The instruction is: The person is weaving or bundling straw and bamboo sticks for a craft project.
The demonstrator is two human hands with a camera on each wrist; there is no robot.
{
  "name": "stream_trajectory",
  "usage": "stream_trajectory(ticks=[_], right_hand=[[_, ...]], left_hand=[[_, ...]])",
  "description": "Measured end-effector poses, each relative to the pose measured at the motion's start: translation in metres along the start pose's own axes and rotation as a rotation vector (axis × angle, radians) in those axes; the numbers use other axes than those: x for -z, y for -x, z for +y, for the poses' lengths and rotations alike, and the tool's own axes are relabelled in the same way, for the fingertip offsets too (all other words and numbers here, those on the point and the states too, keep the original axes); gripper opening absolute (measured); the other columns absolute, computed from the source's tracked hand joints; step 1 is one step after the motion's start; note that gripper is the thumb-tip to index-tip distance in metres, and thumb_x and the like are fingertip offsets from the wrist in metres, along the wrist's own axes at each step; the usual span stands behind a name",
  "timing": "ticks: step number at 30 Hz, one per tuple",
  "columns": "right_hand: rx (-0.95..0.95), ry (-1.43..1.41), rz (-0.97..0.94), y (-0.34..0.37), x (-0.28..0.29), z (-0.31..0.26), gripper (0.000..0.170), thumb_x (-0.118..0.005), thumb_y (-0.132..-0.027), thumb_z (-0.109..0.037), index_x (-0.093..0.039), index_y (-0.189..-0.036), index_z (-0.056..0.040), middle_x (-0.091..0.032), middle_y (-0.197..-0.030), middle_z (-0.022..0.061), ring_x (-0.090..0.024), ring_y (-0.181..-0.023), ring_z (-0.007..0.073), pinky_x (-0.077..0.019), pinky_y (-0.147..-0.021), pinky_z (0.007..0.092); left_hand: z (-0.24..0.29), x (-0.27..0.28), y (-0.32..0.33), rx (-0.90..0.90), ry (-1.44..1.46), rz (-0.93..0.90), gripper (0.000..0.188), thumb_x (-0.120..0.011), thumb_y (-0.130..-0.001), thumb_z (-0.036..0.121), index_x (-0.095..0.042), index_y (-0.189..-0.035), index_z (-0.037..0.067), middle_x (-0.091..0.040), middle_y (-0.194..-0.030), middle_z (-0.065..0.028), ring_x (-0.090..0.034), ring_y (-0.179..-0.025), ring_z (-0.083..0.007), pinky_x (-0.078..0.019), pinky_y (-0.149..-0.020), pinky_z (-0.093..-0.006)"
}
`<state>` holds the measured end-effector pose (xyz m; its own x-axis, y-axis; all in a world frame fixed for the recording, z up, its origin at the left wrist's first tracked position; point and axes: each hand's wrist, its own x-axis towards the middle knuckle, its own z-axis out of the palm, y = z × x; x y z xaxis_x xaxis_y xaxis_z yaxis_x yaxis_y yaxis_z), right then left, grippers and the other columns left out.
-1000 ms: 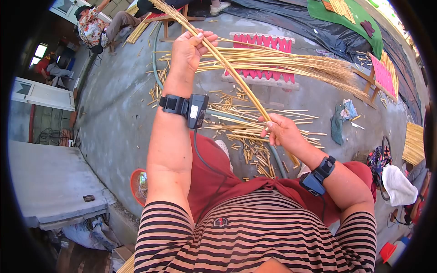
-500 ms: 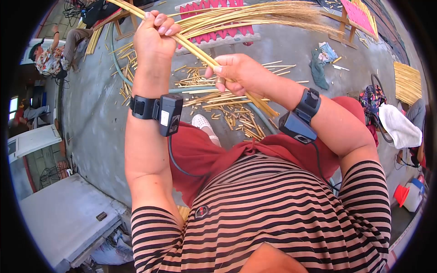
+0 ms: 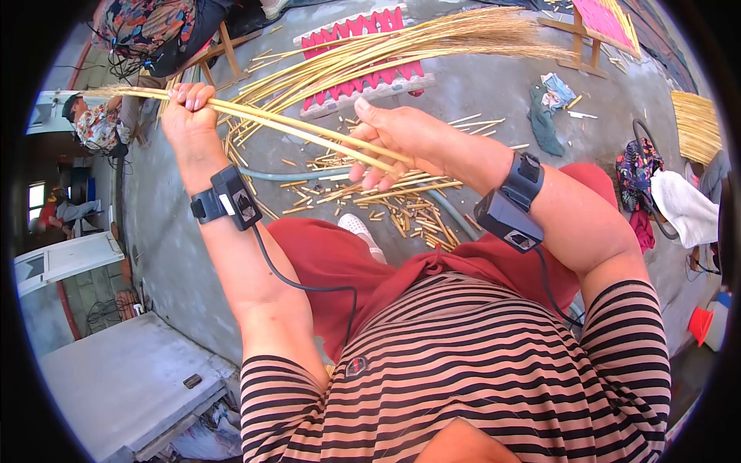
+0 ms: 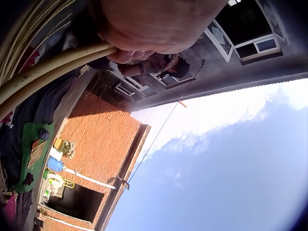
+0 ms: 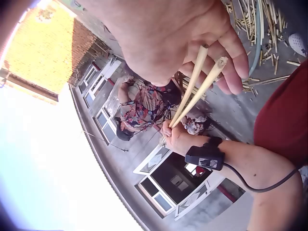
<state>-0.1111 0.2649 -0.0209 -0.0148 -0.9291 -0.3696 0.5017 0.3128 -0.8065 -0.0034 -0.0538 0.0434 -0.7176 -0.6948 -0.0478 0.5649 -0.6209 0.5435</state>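
In the head view my left hand (image 3: 191, 112) grips two long pale yellow plant stalks (image 3: 297, 133), curled round them toward their thin, feathery end. The left wrist view shows the same stalks (image 4: 53, 67) running out of the curled fingers. My right hand (image 3: 405, 139) is at their cut ends, its fingers spread and fairly straight, the thumb lifted away. Seen from the right wrist, the two cut ends (image 5: 211, 72) lie in front of the open palm (image 5: 159, 38). Beyond them is the left fist (image 5: 179, 138).
A bundle of feathery stalks (image 3: 386, 50) lies across a rack with pink cloth (image 3: 316, 85). Short cut pieces (image 3: 417, 216) and a hose (image 3: 293, 175) are on the concrete floor. Cloths (image 3: 544, 123) lie to the right. Another person (image 3: 96, 123) is at the far left.
My left hand has moved left and lower with the stalks, which now lie flatter. The right hand, which gripped their lower part, has loosened and its fingers have opened near the cut ends.
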Motion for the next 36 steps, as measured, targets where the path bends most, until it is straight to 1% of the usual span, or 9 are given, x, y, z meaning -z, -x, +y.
stream_trajectory(ticks=[6, 13, 16, 17, 18, 21, 27, 32, 36], right_hand=[[0.000, -0.105, -0.070, 0.008, 0.005, 0.012, 0.061, -0.027, -0.097, -0.049, -0.053, -0.115, 0.0031, -0.064, -0.075, 0.0143, -0.057, -0.049, 0.0094, -0.0463, -0.040, 0.0170], [-0.063, -0.106, -0.073, 0.010, -0.004, 0.011, 0.055, -0.029, -0.098, -0.044, -0.055, -0.112, 0.0023, -0.063, -0.073, 0.0144, -0.050, -0.041, 0.0070, -0.0420, -0.036, 0.0169], [-0.065, -0.109, -0.082, 0.007, -0.008, 0.011, 0.051, -0.029, -0.099, -0.041, -0.056, -0.109, 0.0011, -0.062, -0.070, 0.0129, -0.046, -0.040, 0.0055, -0.0354, -0.033, 0.0165], [-0.059, -0.158, -0.085, 0.006, -0.009, 0.014, 0.049, -0.030, -0.099, -0.040, -0.056, -0.107, 0.0006, -0.061, -0.069, 0.0122, -0.043, -0.038, 0.0050, -0.0324, -0.032, 0.0165], [-0.052, -0.204, -0.096, 0.003, -0.010, 0.016, 0.048, -0.030, -0.099, -0.039, -0.056, -0.106, 0.0002, -0.060, -0.067, 0.0116, -0.040, -0.037, 0.0044, -0.0293, -0.032, 0.0164], [-0.111, -0.350, -0.264, -0.001, -0.007, 0.016, 0.045, -0.032, -0.099, -0.039, -0.055, -0.103, -0.0003, -0.055, -0.062, 0.0074, -0.033, -0.038, 0.0021, -0.0251, -0.032, 0.0163], [-0.145, -0.437, -0.314, -0.003, -0.004, 0.032, 0.036, -0.038, -0.098, -0.037, -0.051, -0.090, -0.0040, -0.038, -0.055, -0.0013, -0.026, -0.039, 0.0011, -0.0221, -0.032, 0.0154], [-0.181, -0.484, -0.364, -0.001, -0.005, 0.038, 0.029, -0.043, -0.096, -0.034, -0.048, -0.090, -0.0069, -0.042, -0.061, -0.0007, -0.028, -0.042, 0.0016, -0.0224, -0.035, 0.0158], [-0.151, -0.343, -0.295, 0.002, -0.010, 0.036, 0.028, -0.042, -0.097, -0.033, -0.046, -0.086, -0.0082, -0.042, -0.062, -0.0014, -0.028, -0.043, 0.0020, -0.0219, -0.037, 0.0167]], left_hand=[[0.009, 0.019, 0.000, -0.039, -0.014, 0.064, 0.021, -0.040, -0.094, 0.013, -0.039, -0.074, 0.007, -0.033, -0.056, 0.0006, -0.028, -0.042, -0.0103, -0.0257, -0.040, -0.0254], [0.014, 0.023, -0.002, -0.019, -0.014, 0.046, 0.022, -0.038, -0.096, 0.016, -0.040, -0.076, 0.007, -0.034, -0.056, 0.0004, -0.028, -0.043, -0.0107, -0.0262, -0.040, -0.0257], [0.010, 0.024, -0.001, -0.016, 0.055, -0.061, 0.023, -0.038, -0.096, 0.019, -0.041, -0.077, 0.007, -0.034, -0.057, 0.0007, -0.028, -0.043, -0.0107, -0.0264, -0.040, -0.0257], [0.007, 0.022, 0.000, -0.038, 0.059, -0.076, 0.014, -0.045, -0.089, 0.009, -0.043, -0.075, 0.005, -0.033, -0.056, 0.0003, -0.029, -0.044, -0.0104, -0.0265, -0.042, -0.0253], [0.004, 0.020, 0.001, -0.036, 0.074, -0.105, 0.016, -0.044, -0.090, 0.010, -0.043, -0.075, 0.005, -0.034, -0.056, 0.0004, -0.029, -0.044, -0.0102, -0.0266, -0.042, -0.0252], [-0.003, 0.013, 0.004, -0.038, 0.161, -0.200, 0.016, -0.044, -0.091, 0.013, -0.046, -0.080, 0.001, -0.035, -0.057, 0.0002, -0.030, -0.044, -0.0098, -0.0265, -0.041, -0.0251], [-0.017, -0.001, 0.011, -0.030, 0.250, -0.353, 0.023, -0.044, -0.094, 0.019, -0.052, -0.088, -0.002, -0.039, -0.060, -0.0007, -0.032, -0.045, -0.0089, -0.0274, -0.041, -0.0244], [-0.022, -0.013, 0.018, -0.014, 0.298, -0.519, 0.018, -0.049, -0.093, 0.019, -0.049, -0.090, 0.001, -0.040, -0.062, -0.0008, -0.033, -0.045, -0.0084, -0.0280, -0.040, -0.0222], [-0.021, -0.019, 0.023, -0.003, 0.323, -0.639, 0.020, -0.045, -0.095, 0.021, -0.050, -0.091, 0.002, -0.042, -0.065, -0.0018, -0.034, -0.046, -0.0081, -0.0307, -0.041, -0.0221]])
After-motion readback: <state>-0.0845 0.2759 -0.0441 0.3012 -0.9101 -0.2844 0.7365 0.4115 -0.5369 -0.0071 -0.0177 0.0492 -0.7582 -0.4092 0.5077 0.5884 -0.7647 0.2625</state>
